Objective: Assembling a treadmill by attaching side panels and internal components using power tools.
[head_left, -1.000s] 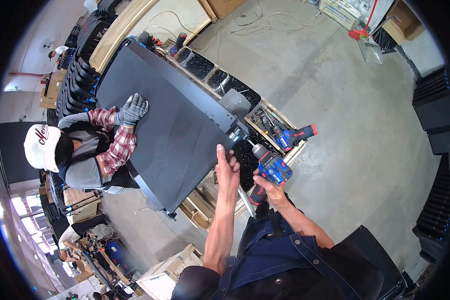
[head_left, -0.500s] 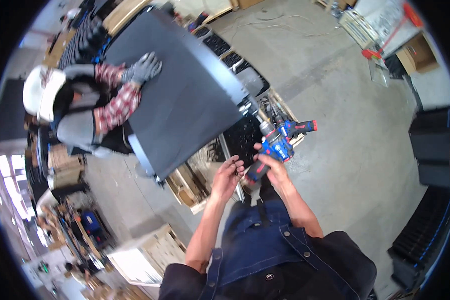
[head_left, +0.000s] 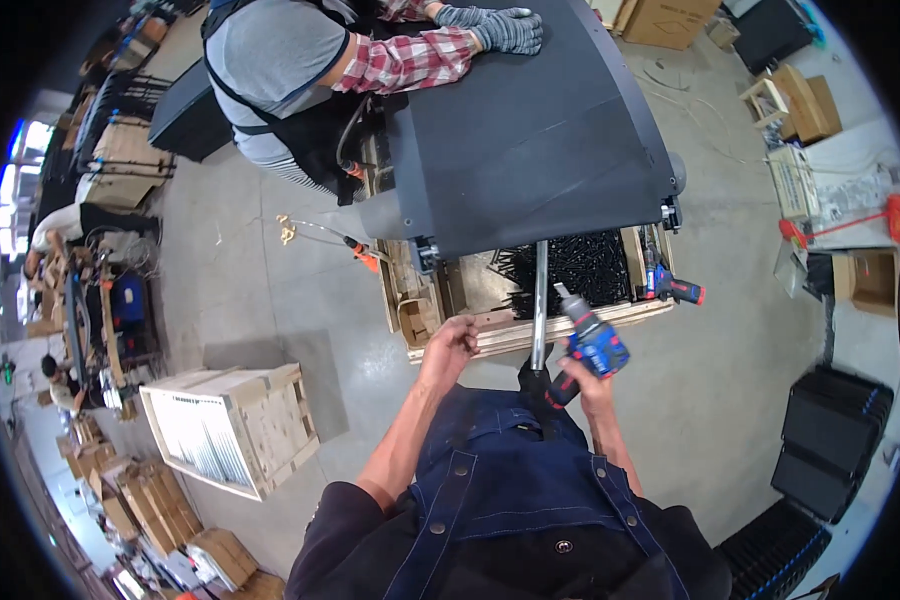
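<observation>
My right hand (head_left: 592,385) is wrapped round the grip of a blue and black cordless drill (head_left: 602,348), its nose pointing away from me. To its left, my left hand (head_left: 450,350) has its fingers curled together by the crate's front edge; whatever is in them is too small to make out. Beyond both hands lies a wide black panel (head_left: 530,160) with side rails and metal fittings at its near corners. A silver tube (head_left: 540,300) juts out from beneath the panel toward me. Under the panel's near edge, a wooden crate (head_left: 500,345) holds many black bolts (head_left: 595,270).
Across the panel, a co-worker's gloved hand (head_left: 510,32) rests on its top. A second cordless driver (head_left: 678,290) lies at the crate's right corner. An orange-ended air tool (head_left: 362,255) is at the crate's left. On the floor stands a pale wooden crate (head_left: 280,425); black cases (head_left: 835,440) are at right.
My view has swung left, so the panel now appears nearly straight ahead. My hands have drawn apart; the drill has shifted right, away from my left hand.
</observation>
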The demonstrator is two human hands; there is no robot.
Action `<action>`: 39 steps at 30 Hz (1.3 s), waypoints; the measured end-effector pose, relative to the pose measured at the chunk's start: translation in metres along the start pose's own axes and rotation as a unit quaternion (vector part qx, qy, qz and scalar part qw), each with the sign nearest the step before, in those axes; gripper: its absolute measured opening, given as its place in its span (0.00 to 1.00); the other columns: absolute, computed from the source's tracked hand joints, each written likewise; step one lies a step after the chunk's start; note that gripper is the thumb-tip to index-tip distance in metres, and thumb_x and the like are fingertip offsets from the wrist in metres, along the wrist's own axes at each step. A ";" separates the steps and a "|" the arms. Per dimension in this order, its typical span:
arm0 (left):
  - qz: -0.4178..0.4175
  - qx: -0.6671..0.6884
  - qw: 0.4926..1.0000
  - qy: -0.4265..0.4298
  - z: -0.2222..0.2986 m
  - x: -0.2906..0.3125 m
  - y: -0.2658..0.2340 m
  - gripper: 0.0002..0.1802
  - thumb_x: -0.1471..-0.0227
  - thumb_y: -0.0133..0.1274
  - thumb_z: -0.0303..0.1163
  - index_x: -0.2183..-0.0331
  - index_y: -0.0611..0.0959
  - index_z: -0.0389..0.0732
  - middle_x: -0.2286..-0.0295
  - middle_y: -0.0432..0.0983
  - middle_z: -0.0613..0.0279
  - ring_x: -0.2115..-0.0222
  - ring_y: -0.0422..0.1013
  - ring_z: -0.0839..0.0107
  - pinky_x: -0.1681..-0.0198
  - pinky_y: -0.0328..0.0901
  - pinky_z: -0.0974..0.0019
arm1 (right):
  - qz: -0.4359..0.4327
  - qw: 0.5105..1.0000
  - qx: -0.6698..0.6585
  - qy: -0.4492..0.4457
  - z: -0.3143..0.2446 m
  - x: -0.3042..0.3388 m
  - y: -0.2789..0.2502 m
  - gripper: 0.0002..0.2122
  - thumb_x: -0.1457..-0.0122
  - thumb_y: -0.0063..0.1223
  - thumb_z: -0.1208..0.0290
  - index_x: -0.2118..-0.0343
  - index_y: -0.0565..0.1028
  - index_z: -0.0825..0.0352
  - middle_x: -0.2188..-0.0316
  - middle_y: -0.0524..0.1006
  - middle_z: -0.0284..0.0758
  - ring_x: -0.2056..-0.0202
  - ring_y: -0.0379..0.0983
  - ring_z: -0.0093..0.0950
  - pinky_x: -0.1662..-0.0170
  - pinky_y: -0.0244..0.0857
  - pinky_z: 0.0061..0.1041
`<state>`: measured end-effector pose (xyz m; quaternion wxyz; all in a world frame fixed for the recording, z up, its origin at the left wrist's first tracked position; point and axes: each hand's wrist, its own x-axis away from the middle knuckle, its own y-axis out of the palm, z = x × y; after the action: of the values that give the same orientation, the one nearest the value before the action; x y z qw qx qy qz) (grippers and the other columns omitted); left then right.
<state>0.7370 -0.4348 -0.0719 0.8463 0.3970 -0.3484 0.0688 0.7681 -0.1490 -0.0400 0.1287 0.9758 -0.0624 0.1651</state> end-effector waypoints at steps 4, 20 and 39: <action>-0.055 -0.047 0.997 0.037 0.057 -0.009 -0.002 0.23 0.31 0.46 0.42 0.45 0.74 0.35 0.68 0.70 0.70 0.72 0.62 0.79 0.67 0.59 0.72 | -0.019 0.999 -0.004 0.048 0.008 0.025 0.104 0.21 0.49 0.65 0.80 0.51 0.77 0.66 0.57 0.82 0.31 0.59 0.77 0.21 0.53 0.71 0.25; -0.153 -0.129 0.978 -0.061 0.115 -0.037 -0.007 0.20 0.34 0.53 0.41 0.49 0.80 0.38 0.62 0.79 0.69 0.75 0.61 0.86 0.73 0.57 0.78 | 0.120 0.985 -0.113 0.060 0.048 0.046 0.238 0.22 0.48 0.62 0.85 0.48 0.75 0.66 0.57 0.82 0.35 0.58 0.78 0.23 0.54 0.73 0.26; -0.076 -0.258 0.961 -0.063 0.128 -0.035 -0.003 0.18 0.37 0.57 0.42 0.53 0.82 0.39 0.66 0.79 0.70 0.77 0.62 0.86 0.76 0.58 0.78 | 0.038 0.917 -0.383 0.107 0.104 0.036 0.254 0.21 0.49 0.67 0.80 0.51 0.75 0.63 0.62 0.81 0.33 0.64 0.78 0.24 0.60 0.74 0.26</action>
<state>0.6434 -0.5229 -0.0398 0.8991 0.1944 -0.3755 -0.1131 0.7923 -0.4237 -0.0639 0.4926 0.8250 -0.1436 0.2369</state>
